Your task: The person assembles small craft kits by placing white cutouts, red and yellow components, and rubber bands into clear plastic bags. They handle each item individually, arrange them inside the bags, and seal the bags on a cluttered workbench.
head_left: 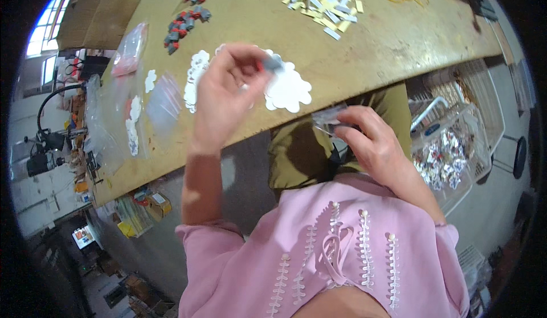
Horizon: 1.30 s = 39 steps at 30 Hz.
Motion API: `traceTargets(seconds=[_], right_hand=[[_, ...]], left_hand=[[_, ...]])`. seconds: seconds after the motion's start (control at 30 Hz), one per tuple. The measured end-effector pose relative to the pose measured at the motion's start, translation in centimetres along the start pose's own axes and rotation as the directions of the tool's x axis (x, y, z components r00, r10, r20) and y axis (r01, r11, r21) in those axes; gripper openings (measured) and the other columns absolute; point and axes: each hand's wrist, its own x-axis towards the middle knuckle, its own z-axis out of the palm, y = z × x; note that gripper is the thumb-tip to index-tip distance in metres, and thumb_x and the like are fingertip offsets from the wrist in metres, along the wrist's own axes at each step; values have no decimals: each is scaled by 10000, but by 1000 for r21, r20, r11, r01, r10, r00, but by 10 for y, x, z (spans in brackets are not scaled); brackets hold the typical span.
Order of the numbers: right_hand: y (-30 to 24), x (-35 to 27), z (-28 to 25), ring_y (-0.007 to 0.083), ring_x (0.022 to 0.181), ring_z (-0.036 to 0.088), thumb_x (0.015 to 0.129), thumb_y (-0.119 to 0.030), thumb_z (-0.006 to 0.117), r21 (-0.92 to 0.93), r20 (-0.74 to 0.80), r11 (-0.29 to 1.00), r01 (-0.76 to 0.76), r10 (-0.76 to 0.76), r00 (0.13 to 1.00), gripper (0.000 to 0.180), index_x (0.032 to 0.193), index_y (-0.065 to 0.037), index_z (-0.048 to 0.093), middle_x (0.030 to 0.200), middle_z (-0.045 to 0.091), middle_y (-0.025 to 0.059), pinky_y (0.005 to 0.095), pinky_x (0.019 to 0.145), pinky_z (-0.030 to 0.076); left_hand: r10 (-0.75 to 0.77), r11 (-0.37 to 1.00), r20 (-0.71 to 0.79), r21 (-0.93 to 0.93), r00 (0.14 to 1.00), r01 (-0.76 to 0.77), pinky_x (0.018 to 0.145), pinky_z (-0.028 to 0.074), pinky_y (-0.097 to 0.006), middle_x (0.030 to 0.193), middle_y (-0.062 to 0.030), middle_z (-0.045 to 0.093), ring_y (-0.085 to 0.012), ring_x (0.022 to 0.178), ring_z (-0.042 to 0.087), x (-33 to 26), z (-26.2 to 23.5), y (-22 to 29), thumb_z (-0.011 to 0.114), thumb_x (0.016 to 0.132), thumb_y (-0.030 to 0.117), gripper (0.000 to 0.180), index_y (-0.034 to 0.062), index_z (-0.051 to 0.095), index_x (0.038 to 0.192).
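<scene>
The left hand [228, 93], raised over the table edge, pinches a small grey-and-red piece [272, 63] between thumb and fingertips, while the right hand [370, 138], lower and off the table [399, 39] over the lap, grips a small clear plastic bag [329, 117] just below and right of that piece. Directly behind the left hand lie white scalloped cards [288, 89], with more grey-and-red pieces [183, 27] and yellow-and-white rectangular labels [326, 6] farther back. Clear bags [162, 104] sit to the left, a wire basket of shiny filled packets [447, 153] to the right.
</scene>
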Motion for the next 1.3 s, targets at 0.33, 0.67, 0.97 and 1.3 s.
traceTargets(seconds=[0.33,0.67,0.97,1.3], right_hand=[[-6,-1,1,389,1159,668,827,-46,725,97,-7,995,-8,9,1000,204,996,36,646,1226,645,217,446,948,585],[4,-21,-9,386,1176,665,761,65,706,112,24,985,-128,126,992,273,1028,39,657,1264,650,215,434,951,591],[13,-36,-9,333,1044,679,796,25,688,115,-23,980,-161,164,986,200,993,-2,672,1075,665,131,418,864,581],[21,-41,-18,343,1058,684,822,21,686,126,-80,977,-174,185,980,187,1007,7,672,1114,668,149,415,876,586]], left_hand=[[406,647,348,544,845,-535,796,571,-399,1057,-120,673,-300,925,693,-55,59,-6,784,806,-45,354,13,726,1151],[314,722,456,454,833,-522,906,563,-431,1154,-130,711,-340,1047,690,-45,68,-13,756,840,-1,288,47,754,1124],[172,790,302,526,938,-314,810,562,-406,973,-150,683,-314,904,693,75,65,-21,727,925,50,119,30,740,1042],[99,633,372,692,923,-347,801,560,-389,934,-138,677,-293,880,690,88,63,-29,739,914,39,178,19,686,1083]])
